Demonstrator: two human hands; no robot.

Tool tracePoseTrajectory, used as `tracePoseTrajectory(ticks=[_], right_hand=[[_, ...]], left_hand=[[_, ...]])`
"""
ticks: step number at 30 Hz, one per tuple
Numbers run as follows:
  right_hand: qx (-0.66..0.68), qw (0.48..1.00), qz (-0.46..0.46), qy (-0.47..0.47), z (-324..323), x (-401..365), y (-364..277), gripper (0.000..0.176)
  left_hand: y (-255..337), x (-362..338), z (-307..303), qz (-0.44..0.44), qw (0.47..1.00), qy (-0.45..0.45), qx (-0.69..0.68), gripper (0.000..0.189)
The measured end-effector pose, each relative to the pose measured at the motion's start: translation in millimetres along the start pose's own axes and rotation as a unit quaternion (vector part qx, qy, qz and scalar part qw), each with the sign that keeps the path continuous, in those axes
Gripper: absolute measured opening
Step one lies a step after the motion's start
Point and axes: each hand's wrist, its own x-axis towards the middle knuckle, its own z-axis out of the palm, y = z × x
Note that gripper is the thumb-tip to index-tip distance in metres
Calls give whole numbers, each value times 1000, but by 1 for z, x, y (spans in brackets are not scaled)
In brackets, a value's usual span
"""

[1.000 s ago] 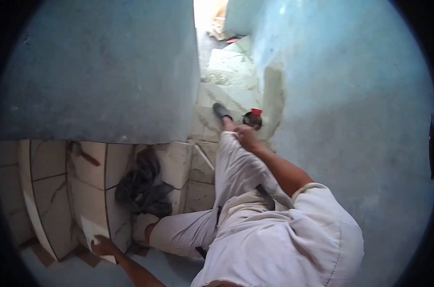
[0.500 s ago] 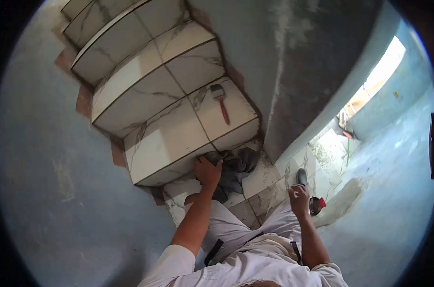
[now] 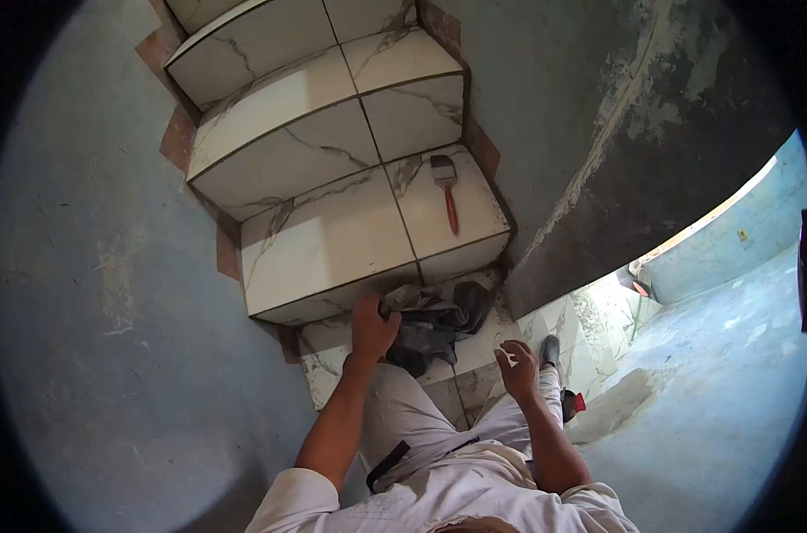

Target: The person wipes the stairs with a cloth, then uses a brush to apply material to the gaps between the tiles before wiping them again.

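A crumpled dark grey cloth (image 3: 435,324) lies on the tiled floor against the bottom stair. At its left edge is my left hand (image 3: 372,330), its fingers curled and a dark fold between thumb and forefinger. My right hand (image 3: 521,375) hovers above my right leg, to the right of the cloth and apart from it. Its fingers bend toward the thumb; a small pale patch shows between them, and I cannot make out what it is. On the first tread rests a paintbrush (image 3: 448,195) with a red handle and grey bristles.
White marbled tile stairs (image 3: 332,235) rise ahead between blue-grey walls (image 3: 110,266). A dark curved wall (image 3: 652,178) stands at the right. Near my right leg is a dark object with a red part (image 3: 579,403). A dark shoe (image 3: 550,350) shows on the floor.
My left hand has shifted to the cloth's left edge, its fingers now curled. The right hand has moved left, closer to the cloth. The view has turned slightly.
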Motion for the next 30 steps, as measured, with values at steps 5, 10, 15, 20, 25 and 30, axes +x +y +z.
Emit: tracePoseTrajectory(ticks=[5, 10, 15, 20, 25, 30], right_hand=[[-18, 1000, -2, 5, 0, 9, 3, 22], [2, 1000, 10, 13, -10, 11, 5, 23], [-6, 998, 41, 50, -34, 4, 41, 24], [-49, 993, 66, 80, -51, -9, 83, 24], [-16, 992, 97, 74, -48, -16, 88, 24], [18, 998, 52, 14, -19, -6, 48, 22]], left_hand=[[11, 2, -12, -51, 991, 52, -111, 34], [29, 11, -27, 27, 999, -9, -42, 49], [101, 27, -35, 172, 971, -36, 162, 60], [196, 54, -19, 296, 950, -35, -94, 57], [209, 55, -3, 332, 941, -54, -46, 47], [115, 60, -11, 201, 978, 25, 51, 23]])
